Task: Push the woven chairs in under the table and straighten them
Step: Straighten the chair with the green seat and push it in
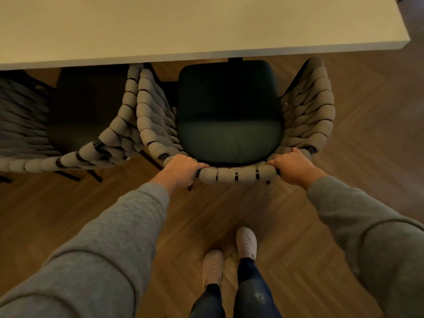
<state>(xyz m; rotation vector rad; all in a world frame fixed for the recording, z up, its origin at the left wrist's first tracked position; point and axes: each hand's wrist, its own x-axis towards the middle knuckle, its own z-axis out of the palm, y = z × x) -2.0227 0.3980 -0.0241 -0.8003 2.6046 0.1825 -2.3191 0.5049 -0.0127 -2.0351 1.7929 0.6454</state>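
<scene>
A woven chair (236, 174) with grey knitted bands and a dark green seat cushion stands right in front of me, its front edge just under the pale table (206, 28). My left hand (181, 168) grips the left part of its curved back rail. My right hand (291, 167) grips the right part of the same rail. A second woven chair (114, 131) stands to the left, its arm touching the first chair's arm, its seat partly under the table.
The floor is wooden herringbone parquet (344, 214). My feet in white shoes (246, 243) stand just behind the chair. The table's right end (407, 40) lies at the upper right, with open floor beyond it.
</scene>
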